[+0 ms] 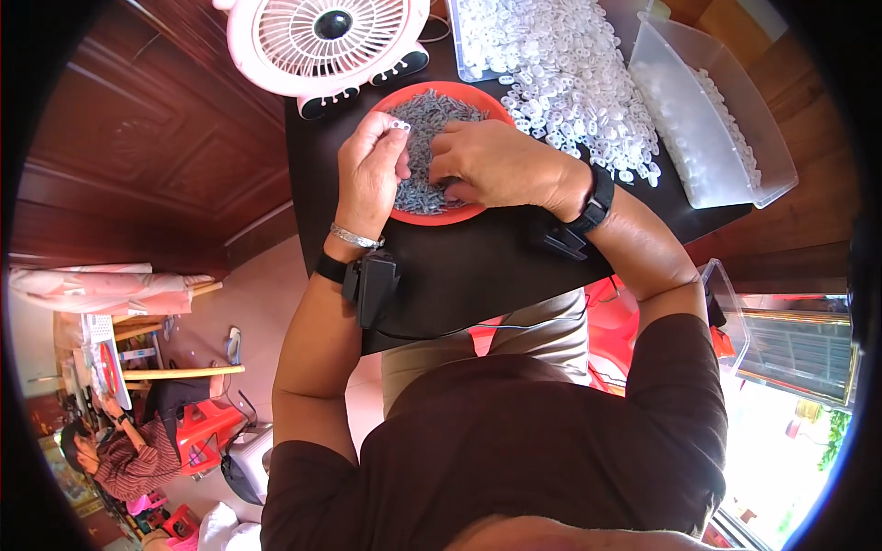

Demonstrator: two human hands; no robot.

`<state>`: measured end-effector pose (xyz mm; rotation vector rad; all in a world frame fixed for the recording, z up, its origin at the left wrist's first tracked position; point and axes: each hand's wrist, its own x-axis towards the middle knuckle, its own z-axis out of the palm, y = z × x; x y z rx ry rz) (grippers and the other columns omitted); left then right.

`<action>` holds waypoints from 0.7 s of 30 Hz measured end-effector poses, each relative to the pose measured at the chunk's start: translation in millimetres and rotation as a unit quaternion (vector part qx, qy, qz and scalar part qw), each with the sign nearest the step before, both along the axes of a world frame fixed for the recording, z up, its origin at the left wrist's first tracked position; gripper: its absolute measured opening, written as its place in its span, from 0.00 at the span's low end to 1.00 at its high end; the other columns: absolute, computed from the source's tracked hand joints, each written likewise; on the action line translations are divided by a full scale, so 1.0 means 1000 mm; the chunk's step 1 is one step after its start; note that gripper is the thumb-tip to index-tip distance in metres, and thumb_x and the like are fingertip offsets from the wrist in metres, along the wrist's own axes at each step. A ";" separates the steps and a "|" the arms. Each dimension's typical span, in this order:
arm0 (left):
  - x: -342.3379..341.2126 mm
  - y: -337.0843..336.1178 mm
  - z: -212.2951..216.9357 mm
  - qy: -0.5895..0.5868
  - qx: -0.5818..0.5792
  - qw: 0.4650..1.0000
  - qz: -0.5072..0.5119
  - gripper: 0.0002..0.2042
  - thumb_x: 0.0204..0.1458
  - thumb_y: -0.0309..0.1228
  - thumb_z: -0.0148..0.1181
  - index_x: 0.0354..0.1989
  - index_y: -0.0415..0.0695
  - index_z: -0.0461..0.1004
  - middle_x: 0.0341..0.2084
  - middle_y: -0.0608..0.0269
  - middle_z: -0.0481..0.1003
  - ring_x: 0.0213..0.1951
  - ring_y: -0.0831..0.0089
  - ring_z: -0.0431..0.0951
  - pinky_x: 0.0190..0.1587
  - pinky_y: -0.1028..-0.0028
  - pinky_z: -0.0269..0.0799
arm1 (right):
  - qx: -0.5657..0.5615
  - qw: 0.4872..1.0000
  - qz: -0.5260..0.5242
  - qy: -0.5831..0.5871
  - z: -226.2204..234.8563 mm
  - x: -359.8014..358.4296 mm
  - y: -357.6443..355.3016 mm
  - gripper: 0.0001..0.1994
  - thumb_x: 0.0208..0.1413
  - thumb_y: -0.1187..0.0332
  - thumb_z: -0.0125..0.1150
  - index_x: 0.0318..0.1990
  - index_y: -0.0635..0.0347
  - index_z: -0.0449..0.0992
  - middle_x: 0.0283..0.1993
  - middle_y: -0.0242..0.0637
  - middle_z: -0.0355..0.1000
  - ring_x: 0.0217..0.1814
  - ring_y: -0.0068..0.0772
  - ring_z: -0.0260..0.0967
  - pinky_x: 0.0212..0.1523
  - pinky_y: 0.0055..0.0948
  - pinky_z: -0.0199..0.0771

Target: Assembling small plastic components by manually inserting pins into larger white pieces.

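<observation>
My left hand [370, 165] is over the left rim of a round red bowl [432, 219]. Its thumb and forefinger pinch a small white plastic piece [400, 125] with dark holes in it. Many thin grey screw-like pieces [425, 112] fill the bowl. My right hand [491, 165] reaches into the bowl from the right with its fingers bent down against these grey pieces. The tips of its fingers are partly hidden, and whether they grip one cannot be made out.
A heap of white oval plastic pieces [588, 92] spills from a clear bin onto the dark table [441, 275]. Another clear bin [707, 119] of white pieces stands at the right. A pink fan [317, 46] is at the back left. Another person [138, 459] sits at the far left.
</observation>
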<state>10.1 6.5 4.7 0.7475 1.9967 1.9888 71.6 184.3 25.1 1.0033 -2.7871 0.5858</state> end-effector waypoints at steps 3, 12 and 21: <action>0.000 0.000 -0.001 0.012 0.009 1.000 0.010 0.06 0.56 0.30 0.48 0.30 0.42 0.69 0.17 0.72 0.66 0.19 0.85 0.64 0.22 0.84 0.57 | 0.024 1.000 0.000 -0.009 -0.004 -0.005 -0.003 0.07 0.42 0.70 0.62 0.31 0.58 0.75 0.34 0.34 0.69 0.44 0.38 0.66 0.41 0.35 0.69; -0.001 -0.001 0.004 -0.018 0.006 1.000 0.019 0.06 0.53 0.26 0.52 0.26 0.39 0.68 0.15 0.70 0.65 0.17 0.85 0.63 0.20 0.83 0.58 | -0.176 0.980 -0.075 -0.050 -0.012 -0.016 0.006 0.05 0.48 0.72 0.60 0.33 0.62 0.75 0.30 0.39 0.73 0.32 0.37 0.71 0.34 0.32 0.70; 0.002 -0.002 0.006 -0.022 0.011 1.000 0.004 0.08 0.55 0.31 0.49 0.26 0.43 0.69 0.15 0.73 0.65 0.18 0.86 0.63 0.21 0.85 0.55 | -0.212 0.953 -0.143 -0.161 0.000 -0.019 0.010 0.11 0.56 0.62 0.56 0.31 0.63 0.72 0.22 0.30 0.67 0.26 0.19 0.63 0.28 0.24 0.65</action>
